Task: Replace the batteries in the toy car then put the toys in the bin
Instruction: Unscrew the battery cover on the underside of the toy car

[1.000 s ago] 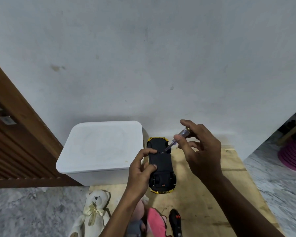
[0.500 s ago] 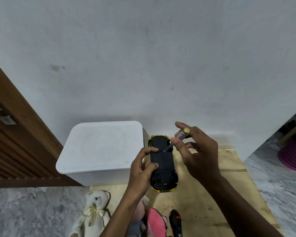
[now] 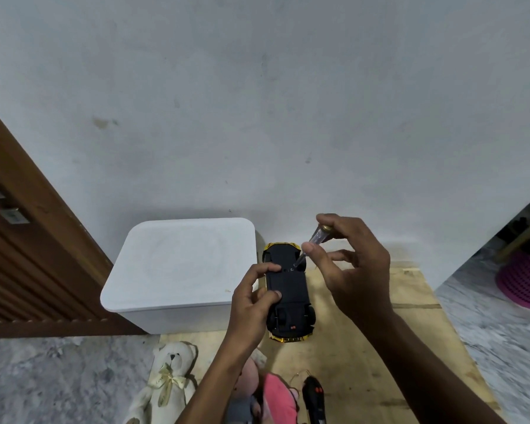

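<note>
The toy car point(image 3: 287, 289) is held upside down at the centre of the frame, above the wooden board point(image 3: 364, 347), its battery cover seemingly not yet opened. It is gripped at its left side by the left hand point(image 3: 253, 304), the fingers clamped on it. A screwdriver point(image 3: 311, 249) is pinched by the right hand point(image 3: 349, 270), its tip set on the underside. The bin point(image 3: 181, 270) at centre left is closed; the teddy bear point(image 3: 169, 381) and other toys at the bottom are not yet put away.

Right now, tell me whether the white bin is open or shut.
Shut. The white bin's flat lid covers the whole top, with no gap showing; the teddy bear lies outside on the floor.
</note>
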### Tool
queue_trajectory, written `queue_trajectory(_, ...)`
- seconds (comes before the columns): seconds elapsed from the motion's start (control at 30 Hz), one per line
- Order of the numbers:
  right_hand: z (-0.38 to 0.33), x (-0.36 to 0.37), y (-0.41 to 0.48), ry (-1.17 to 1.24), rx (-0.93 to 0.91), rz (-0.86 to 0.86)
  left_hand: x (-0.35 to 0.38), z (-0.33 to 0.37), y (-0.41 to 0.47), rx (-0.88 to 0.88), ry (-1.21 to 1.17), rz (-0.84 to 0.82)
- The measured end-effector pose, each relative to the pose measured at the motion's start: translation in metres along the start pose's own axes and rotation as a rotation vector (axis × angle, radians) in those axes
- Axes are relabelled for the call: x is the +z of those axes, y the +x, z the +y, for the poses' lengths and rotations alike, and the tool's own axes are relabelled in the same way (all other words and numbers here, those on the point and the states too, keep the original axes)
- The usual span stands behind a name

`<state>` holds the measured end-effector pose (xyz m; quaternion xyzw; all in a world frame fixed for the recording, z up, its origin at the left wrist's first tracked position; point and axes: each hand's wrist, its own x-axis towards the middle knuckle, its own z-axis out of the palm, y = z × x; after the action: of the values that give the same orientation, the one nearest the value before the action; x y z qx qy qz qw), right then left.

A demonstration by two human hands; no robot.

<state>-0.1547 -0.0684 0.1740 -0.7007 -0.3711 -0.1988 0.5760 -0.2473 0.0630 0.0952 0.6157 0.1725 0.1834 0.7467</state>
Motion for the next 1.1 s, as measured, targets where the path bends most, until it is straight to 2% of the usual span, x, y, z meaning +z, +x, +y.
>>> queue_trajectory(0.57,0.002,0.009,-0.005,0.004,0.003,-0.042,-0.006,-0.001,-0.003,-0.004,-0.007,0.012)
queue_trajectory(1.1,-0.003,0.012,-0.003,0.050,0.095,-0.065,-0.007,0.000,-0.005,0.014,0.004,0.016)
